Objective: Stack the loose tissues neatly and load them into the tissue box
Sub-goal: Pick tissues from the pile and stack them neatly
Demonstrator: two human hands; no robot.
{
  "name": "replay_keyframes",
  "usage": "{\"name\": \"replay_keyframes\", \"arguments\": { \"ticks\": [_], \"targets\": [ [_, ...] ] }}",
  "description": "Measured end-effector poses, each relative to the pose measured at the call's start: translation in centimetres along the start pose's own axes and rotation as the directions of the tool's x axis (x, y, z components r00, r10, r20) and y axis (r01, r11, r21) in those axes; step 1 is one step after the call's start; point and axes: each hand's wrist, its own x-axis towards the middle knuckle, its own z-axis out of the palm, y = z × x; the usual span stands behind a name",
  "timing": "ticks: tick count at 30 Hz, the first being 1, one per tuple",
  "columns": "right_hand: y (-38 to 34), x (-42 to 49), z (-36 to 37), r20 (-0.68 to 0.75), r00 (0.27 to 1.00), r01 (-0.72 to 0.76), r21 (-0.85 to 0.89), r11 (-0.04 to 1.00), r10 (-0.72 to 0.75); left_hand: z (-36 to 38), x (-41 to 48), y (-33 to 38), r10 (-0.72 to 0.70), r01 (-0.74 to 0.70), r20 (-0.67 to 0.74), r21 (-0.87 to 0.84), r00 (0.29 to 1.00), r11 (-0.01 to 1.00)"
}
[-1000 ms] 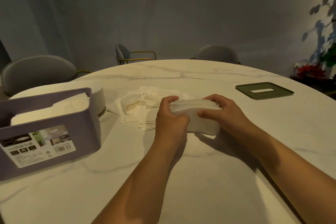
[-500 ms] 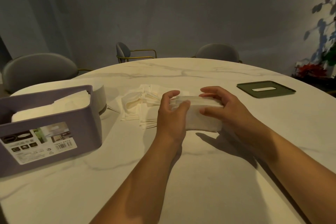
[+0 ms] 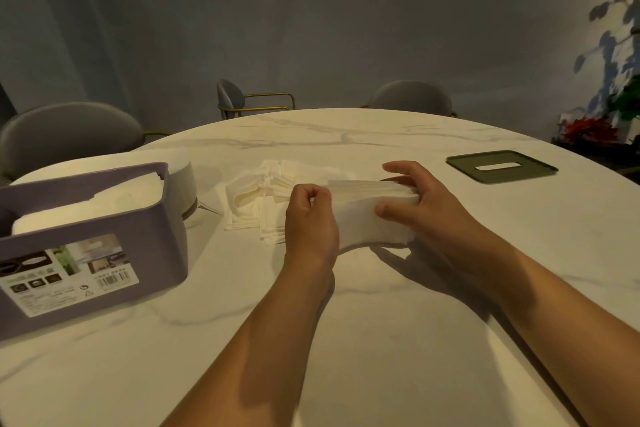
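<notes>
**A:** Tissue box sits well left of the fingers, partly filled. Left hand curls round the near-left end of the stack, right hand clasps the other end, thumb in front.

**B:** Soft bundle tho. Loosen either grip on the way over and the sheets probably fan out.

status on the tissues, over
Left hand grips tissue stack at left end, right hand at right end. Stack not yet boxed. Tissue box open at left, nothing in between; loose pile behind the hands.
</notes>
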Motion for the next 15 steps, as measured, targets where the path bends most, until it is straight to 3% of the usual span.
{"name": "replay_keyframes", "arguments": {
  "ticks": [5,8,11,15],
  "targets": [
    [0.0,-0.1,0.2,0.023,0.999,-0.039,-0.059,0.998,0.04,-0.1,-0.9,0.7,-0.072,0.087,0.191,-0.074,0.979,0.993],
    [-0.1,-0.1,0.3,0.038,0.998,-0.038,-0.081,0.996,0.041,0.0,-1.0,0.7,0.006,-0.01,0.272,0.011,0.962,1.0],
    [-0.3,-0.1,0.1,-0.035,0.999,-0.017,-0.045,0.999,0.015,0.2,-1.1,0.7,0.031,-0.053,0.263,0.079,0.964,0.995],
    [-0.5,-0.1,-0.1,-0.063,0.998,-0.005,0.028,1.0,0.007,0.2,-1.1,0.8,0.017,-0.022,0.189,0.023,0.982,0.999]
  ]
}}
